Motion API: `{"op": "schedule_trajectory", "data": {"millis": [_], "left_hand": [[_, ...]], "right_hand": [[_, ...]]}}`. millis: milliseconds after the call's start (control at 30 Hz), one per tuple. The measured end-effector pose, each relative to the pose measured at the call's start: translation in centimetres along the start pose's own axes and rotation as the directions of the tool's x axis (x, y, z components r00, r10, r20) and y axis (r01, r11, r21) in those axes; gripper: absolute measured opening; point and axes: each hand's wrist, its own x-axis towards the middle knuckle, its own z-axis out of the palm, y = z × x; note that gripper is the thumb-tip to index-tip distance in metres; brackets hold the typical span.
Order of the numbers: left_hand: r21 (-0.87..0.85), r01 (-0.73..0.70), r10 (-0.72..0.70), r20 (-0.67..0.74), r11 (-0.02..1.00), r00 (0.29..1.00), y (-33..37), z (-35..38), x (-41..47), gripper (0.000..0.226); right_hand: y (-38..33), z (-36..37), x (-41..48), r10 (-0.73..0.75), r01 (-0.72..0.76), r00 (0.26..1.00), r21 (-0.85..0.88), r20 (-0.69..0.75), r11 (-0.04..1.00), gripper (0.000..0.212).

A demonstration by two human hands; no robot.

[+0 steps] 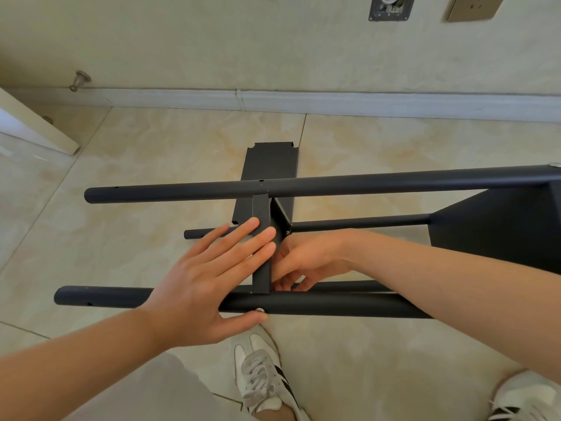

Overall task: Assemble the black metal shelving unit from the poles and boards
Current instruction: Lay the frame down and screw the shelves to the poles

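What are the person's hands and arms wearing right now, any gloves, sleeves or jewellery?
Nothing shows. The left hand and right hand are bare: no gloves, rings or tape. Both forearms are uncovered to the frame's edge, with no sleeve, watch or band. The right hand's fingertips are hidden behind the black board.

The black shelving unit [501,229] lies sideways, a board [261,270] bridging two poles [334,184], a spare board [270,162] flat beneath.
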Motion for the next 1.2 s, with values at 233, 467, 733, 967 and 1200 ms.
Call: {"op": "schedule_trajectory", "data": {"millis": [233, 467, 733, 967, 1200], "left_hand": [[-0.003, -0.009, 0.009, -0.010, 1.000, 1.000, 0.2, -0.4, 0.0, 0.080], [0.029, 0.012, -0.013, 0.019, 1.000, 1.000, 0.4, -0.5, 0.1, 0.081], [0.042, 0.019, -0.020, 0.037, 0.999, 0.999, 1.0, -1.2, 0.2, 0.081], [0.041, 0.040, -0.043, 0.067, 0.998, 0.997, 1.2, -1.2, 0.2, 0.080], [0.077, 0.093, -0.101, 0.115, 0.993, 0.988, 1.8, -1.7, 0.2, 0.079]], "right_hand": [[0.0, 0.3, -0.2, 0.000, -0.001, 0.999, -0.033, -0.043, 0.999, 0.026], [-0.5, 0.2, -1.6, 0.033, -0.039, 0.995, -0.066, -0.097, 0.997, 0.014], [0.0, 0.3, -1.5, 0.067, -0.060, 0.993, 0.073, -0.095, 0.996, 0.022], [-1.0, 1.0, -2.0, 0.101, -0.102, 0.980, 0.005, -0.172, 0.995, 0.023], [-2.3, 2.0, -2.8, 0.092, -0.120, 0.960, -0.089, -0.264, 0.989, 0.027]]}}
